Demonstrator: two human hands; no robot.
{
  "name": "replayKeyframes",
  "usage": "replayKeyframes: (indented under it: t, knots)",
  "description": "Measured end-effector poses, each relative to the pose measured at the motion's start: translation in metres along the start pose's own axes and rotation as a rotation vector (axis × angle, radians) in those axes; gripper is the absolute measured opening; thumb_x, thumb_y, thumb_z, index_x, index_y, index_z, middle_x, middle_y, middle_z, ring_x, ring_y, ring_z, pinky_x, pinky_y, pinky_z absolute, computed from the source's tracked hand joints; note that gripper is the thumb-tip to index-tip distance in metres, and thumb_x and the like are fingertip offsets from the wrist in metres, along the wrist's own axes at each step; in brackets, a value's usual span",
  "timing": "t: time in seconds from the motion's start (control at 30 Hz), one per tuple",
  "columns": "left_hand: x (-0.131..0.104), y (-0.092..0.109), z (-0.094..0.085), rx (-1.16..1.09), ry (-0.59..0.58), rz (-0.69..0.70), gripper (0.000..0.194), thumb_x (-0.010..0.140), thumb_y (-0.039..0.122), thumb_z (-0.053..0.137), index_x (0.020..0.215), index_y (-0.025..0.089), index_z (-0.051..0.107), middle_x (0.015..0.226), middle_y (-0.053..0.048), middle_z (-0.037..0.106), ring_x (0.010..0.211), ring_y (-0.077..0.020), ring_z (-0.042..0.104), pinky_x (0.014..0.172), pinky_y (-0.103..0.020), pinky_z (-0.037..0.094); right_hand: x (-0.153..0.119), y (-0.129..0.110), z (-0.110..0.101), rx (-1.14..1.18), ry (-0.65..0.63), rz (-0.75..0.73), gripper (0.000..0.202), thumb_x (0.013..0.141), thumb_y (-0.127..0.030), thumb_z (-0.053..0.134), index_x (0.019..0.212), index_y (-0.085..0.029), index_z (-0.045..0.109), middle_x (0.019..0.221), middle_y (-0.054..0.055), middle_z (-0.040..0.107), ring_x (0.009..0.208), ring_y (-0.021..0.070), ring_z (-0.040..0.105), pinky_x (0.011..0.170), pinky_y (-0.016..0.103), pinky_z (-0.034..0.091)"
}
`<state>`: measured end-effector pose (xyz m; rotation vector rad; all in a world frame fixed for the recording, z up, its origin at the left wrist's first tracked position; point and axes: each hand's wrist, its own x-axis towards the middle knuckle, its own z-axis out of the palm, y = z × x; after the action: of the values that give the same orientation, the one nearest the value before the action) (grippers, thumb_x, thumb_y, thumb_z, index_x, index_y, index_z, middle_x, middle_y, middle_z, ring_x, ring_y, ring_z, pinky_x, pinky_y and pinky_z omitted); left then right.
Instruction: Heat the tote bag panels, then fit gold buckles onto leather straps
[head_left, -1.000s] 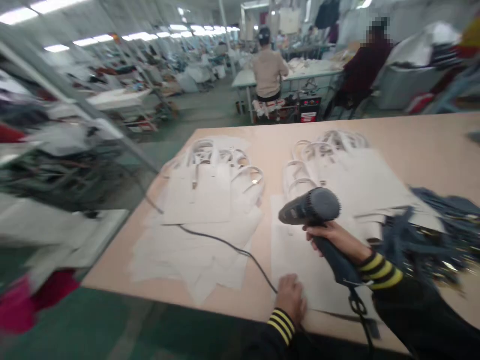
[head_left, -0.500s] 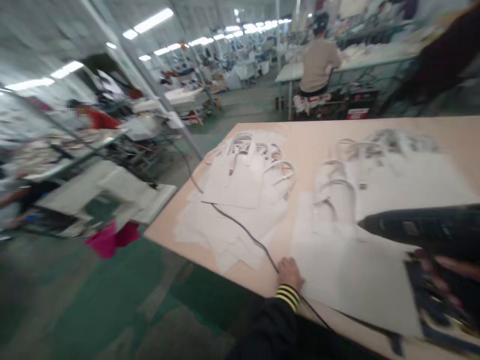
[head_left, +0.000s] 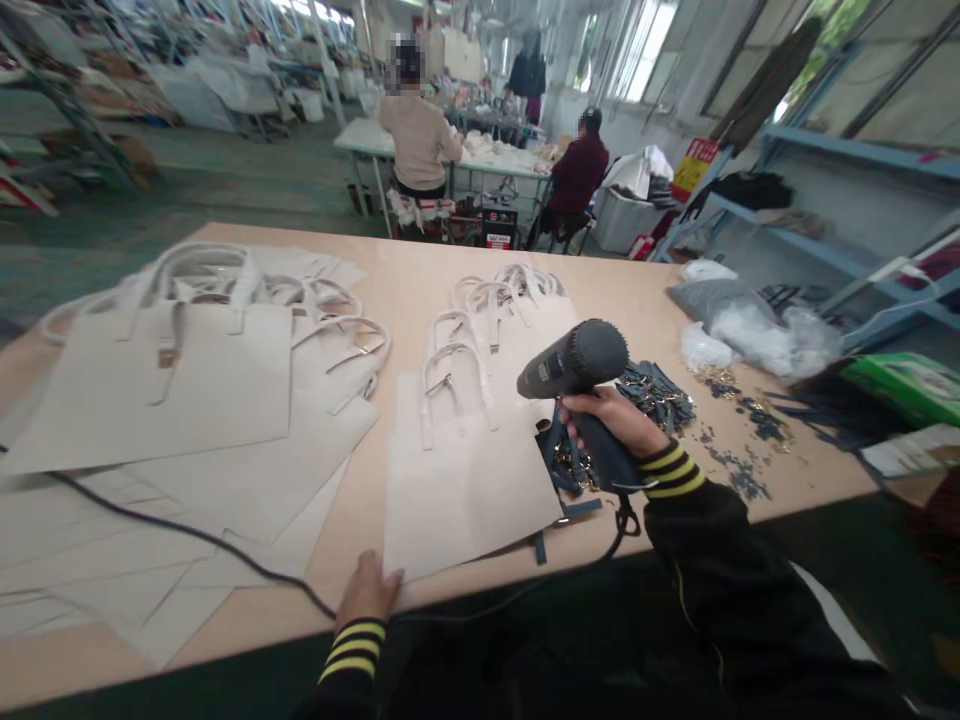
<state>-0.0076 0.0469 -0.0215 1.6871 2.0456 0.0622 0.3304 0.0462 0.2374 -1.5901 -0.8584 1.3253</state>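
My right hand point(head_left: 619, 420) is wrapped around the handle of a black heat gun point(head_left: 574, 358), held over the right part of a pale bag point(head_left: 465, 490). The nozzle points left. My left hand point(head_left: 369, 588) rests on the table at the bag's near left corner, thumb against the corner and apart from the fingers. Further pale handbags with looped handles point(head_left: 517, 285) lie behind this bag. On the left, a pile of the same bags point(head_left: 187, 375) is spread over the table. Dark straps with gold metal parts point(head_left: 571, 465) lie partly hidden behind the heat gun.
A black cord point(head_left: 247, 560) crosses the tabletop point(head_left: 397, 262) along its near side. Several dark strips point(head_left: 656, 395), small loose pieces point(head_left: 742, 470) and plastic bags point(head_left: 776, 335) lie on the right. Two people point(head_left: 420, 140) sit at a table beyond.
The view has swung to the right, so the bags appear further left and the right side of the table shows. The heat gun stays in my right hand; my left stays by the bag's corner.
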Motion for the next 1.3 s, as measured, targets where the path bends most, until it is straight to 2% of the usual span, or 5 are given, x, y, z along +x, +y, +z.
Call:
replayKeyframes:
  t: [0.23, 0.43, 0.63, 0.83, 1.3]
  knots:
    - [0.007, -0.02, -0.007, -0.062, -0.18, 0.055, 0.027, 0.076, 0.028, 0.051, 0.1, 0.02, 0.041, 0.085, -0.007, 0.067, 0.086, -0.0264, 0.063, 0.078, -0.035, 0.044, 0.028, -0.004, 0.014, -0.041, 0.05, 0.032, 0.018, 0.07, -0.024, 0.065, 0.071, -0.01, 0.055, 0.063, 0.007, 0.059, 0.047, 0.0128, 0.054, 0.037, 0.023, 0.046]
    - [0.006, -0.027, -0.011, -0.226, -0.294, 0.103, 0.02, 0.079, 0.021, 0.044, 0.098, 0.015, 0.047, 0.085, -0.011, 0.066, 0.083, -0.0235, 0.064, 0.08, -0.035, 0.045, -0.027, 0.006, 0.037, -0.017, 0.022, 0.075, 0.019, 0.073, -0.026, 0.063, 0.08, -0.01, 0.056, 0.068, 0.005, 0.057, 0.052, 0.0118, 0.053, 0.04, 0.021, 0.047]
    - [0.002, -0.053, -0.007, -0.392, -0.316, 0.058, 0.016, 0.079, 0.017, 0.04, 0.09, 0.015, 0.051, 0.074, -0.006, 0.066, 0.069, -0.0171, 0.065, 0.069, -0.029, 0.051, -0.097, 0.05, 0.097, 0.07, -0.245, 0.253, 0.03, 0.071, -0.031, 0.066, 0.092, -0.011, 0.056, 0.076, 0.005, 0.057, 0.057, 0.0123, 0.055, 0.044, 0.021, 0.048]
    - [0.02, -0.067, -0.031, -0.503, -0.186, 0.077, 0.02, 0.082, 0.019, 0.033, 0.093, 0.013, 0.049, 0.081, -0.009, 0.065, 0.068, -0.0142, 0.064, 0.063, -0.028, 0.053, -0.092, 0.092, 0.165, 0.19, -0.397, 0.329, 0.027, 0.067, -0.032, 0.068, 0.076, -0.01, 0.055, 0.07, 0.004, 0.057, 0.05, 0.0102, 0.054, 0.041, 0.02, 0.047]
    - [0.077, 0.011, -0.028, -0.071, -0.167, 0.323, 0.018, 0.077, 0.025, 0.048, 0.089, 0.013, 0.054, 0.092, -0.013, 0.061, 0.095, -0.0245, 0.056, 0.085, -0.036, 0.042, -0.127, 0.111, 0.156, 0.288, -0.281, 0.391, 0.034, 0.068, -0.032, 0.068, 0.091, -0.01, 0.057, 0.074, 0.005, 0.058, 0.053, 0.0117, 0.055, 0.043, 0.021, 0.047]
